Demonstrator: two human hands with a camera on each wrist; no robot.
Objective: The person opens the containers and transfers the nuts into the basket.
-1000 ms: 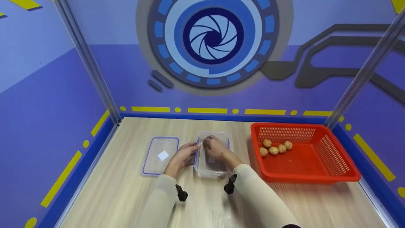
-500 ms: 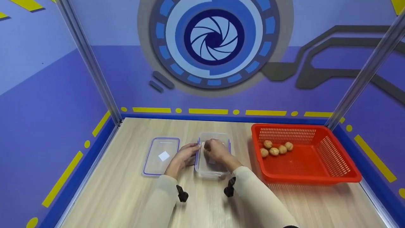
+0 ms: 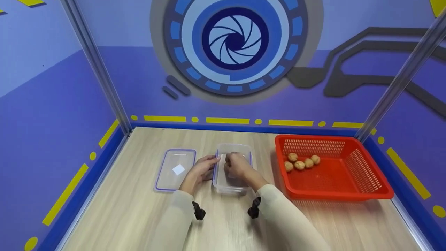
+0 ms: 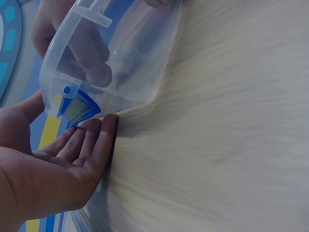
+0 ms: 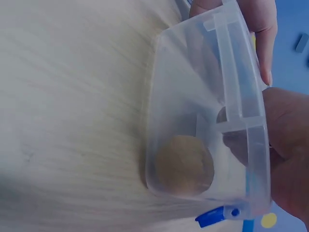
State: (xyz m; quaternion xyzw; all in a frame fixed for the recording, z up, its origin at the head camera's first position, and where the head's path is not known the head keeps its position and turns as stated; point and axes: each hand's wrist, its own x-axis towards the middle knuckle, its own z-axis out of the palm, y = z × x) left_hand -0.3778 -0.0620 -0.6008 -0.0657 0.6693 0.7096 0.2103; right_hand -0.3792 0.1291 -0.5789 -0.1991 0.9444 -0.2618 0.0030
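Note:
A clear plastic food container with blue side latches stands on the table. My left hand holds its left side, the thumb at the rim and the other fingers outside by the latch. My right hand reaches down into the container with bent fingers. Through the cloudy wall in the left wrist view its fingers point downward; whether they hold anything is hidden. A walnut lies in the container's near end in the right wrist view.
The container's lid, edged in blue, lies flat to the left with a white square on it. At right stands a red plastic basket with several walnuts at its left side. Printed panels enclose the table.
My right hand's fingers have shifted slightly lower and nearer within the container. My left hand keeps its place at the side. The walnuts in the basket have not moved.

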